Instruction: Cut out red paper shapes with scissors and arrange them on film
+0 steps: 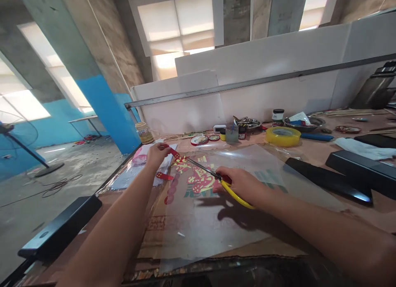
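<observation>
My left hand (157, 156) is closed in a pinch on a red strip with yellow marks (174, 152). In my right hand (234, 179) are yellow-handled scissors (236, 196), their blades pointing up and left to the strip. Beneath the blades, a red and yellow cut-out design (201, 179) lies on a translucent sheet (210, 229). Another red piece (164, 176) rests just below my left hand. Green printing and a column of red dots show around the design.
Clear yellow tape (282, 136), a metal bowl (305, 122), small jars and red lids line the back. A black case (331, 179) lies at right, a black box (62, 229) at left. Papers (123, 175) sit left of the sheet.
</observation>
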Demonstrator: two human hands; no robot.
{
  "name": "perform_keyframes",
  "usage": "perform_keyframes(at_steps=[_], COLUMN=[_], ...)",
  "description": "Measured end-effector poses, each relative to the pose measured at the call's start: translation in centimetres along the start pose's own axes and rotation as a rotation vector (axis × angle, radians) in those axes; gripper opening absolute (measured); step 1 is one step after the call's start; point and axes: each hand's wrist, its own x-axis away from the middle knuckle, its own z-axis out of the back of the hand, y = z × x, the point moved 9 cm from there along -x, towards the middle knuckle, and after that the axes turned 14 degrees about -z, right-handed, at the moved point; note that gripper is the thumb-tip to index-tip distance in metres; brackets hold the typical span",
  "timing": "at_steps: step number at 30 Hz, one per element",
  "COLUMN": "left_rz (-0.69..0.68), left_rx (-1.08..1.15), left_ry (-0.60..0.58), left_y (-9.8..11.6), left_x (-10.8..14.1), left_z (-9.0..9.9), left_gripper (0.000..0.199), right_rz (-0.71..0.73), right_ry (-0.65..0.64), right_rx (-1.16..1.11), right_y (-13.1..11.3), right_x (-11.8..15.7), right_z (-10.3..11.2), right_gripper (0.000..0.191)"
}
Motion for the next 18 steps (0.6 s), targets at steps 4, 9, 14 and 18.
perform_keyframes(at_steps=[4,9,14,18], left_rz=[-0.047,-0.058,-0.106,-0.177], left_rx=[-0.019,-0.035,-0.102,-0.206], left_ry=[-0.073,-0.245,-0.358,-0.33], left_y=[0.4,0.2,0.7,1.4], left_x=[-0.4,-0.4,-0.3,-0.2], left_z=[-1.4,-2.5,-3.6,-4.0], left_gripper=[0.034,0.033,0.029,0.029], right_rz=[-0.008,-0.005,0.0,-0.009], right_ry=[-0.008,-0.011,-0.017,-0.03], right_rx=[0.012,0.017,0.014,0.031], right_y=[0.4,0.4,0.1,0.1], right_x=[-0.2,-0.2,-0.2,-0.2], right_z=[-0.2,-0.3,-0.2,-0.3], right_gripper=[0.049,0.051,0.048,0.052])
